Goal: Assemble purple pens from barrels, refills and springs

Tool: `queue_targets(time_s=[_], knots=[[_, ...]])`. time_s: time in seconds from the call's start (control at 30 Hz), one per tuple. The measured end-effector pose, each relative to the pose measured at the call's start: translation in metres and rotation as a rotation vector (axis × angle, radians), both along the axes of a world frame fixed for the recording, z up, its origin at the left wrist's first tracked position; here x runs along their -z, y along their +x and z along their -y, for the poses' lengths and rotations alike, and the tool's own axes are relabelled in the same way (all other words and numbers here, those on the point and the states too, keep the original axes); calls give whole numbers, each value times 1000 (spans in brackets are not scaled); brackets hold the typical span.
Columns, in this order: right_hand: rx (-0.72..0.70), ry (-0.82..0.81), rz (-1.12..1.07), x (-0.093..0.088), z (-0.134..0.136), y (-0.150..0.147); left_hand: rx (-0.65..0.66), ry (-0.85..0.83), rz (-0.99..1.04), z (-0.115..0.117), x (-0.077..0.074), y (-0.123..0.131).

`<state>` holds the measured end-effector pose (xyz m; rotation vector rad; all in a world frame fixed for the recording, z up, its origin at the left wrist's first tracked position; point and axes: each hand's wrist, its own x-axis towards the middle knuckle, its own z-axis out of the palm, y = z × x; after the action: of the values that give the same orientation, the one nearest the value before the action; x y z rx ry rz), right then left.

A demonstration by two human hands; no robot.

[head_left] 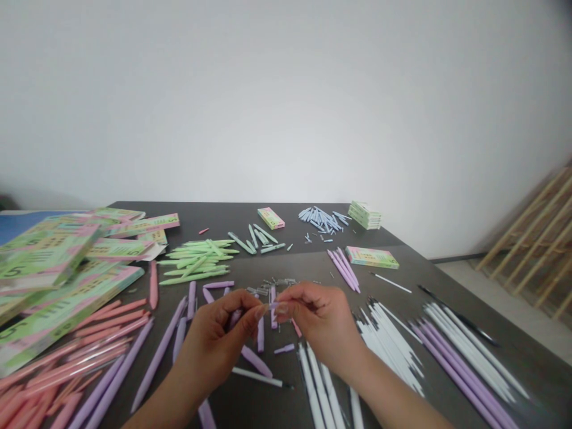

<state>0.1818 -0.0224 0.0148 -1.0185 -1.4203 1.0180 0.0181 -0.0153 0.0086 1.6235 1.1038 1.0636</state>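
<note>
A small purple piece (273, 305) is held between the fingertips of the left hand (223, 330) and the right hand (319, 316). The step in hand appears to be a fine 2-handed fitting or handling of this part; for the next move, a steady pinch and straight alignment of the ends seem to be called for. Both hands are closed thumb-to-finger on the piece, with their tips nearly meeting above the tabletop (259, 411). Purple is shown toward the right hand and a paler tint toward the left; whether 1 part or 2 joined parts are held cannot be told, since most is covered by fingers. Just below the hands, a similar purple tip (284, 349) is left loose; small clear parts (281, 281) are scattered just beyond, and white refills (388, 339) are heaped right of the right hand.
</note>
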Motion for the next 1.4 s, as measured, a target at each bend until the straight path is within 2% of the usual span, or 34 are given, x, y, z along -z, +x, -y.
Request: queue_targets(time_s=[0.3, 0.63, 0.83, 1.0, 1.4], knots=[[-22, -93, -62, 0, 0, -1, -82, 122, -107, 4, -9, 1], [-18, -49, -2, 0, 0, -3, -75, 200, -186, 6, -7, 0], [-19, -42, 7, 0, 1, -2, -153, 223, -152, 9, -9, 4], [-33, -18, 40, 0, 1, -1, -94, 235, -228, 8, -10, 2], [-9, 41, 222, -1, 2, 3, -121, 291, -217, 10, -10, 3]])
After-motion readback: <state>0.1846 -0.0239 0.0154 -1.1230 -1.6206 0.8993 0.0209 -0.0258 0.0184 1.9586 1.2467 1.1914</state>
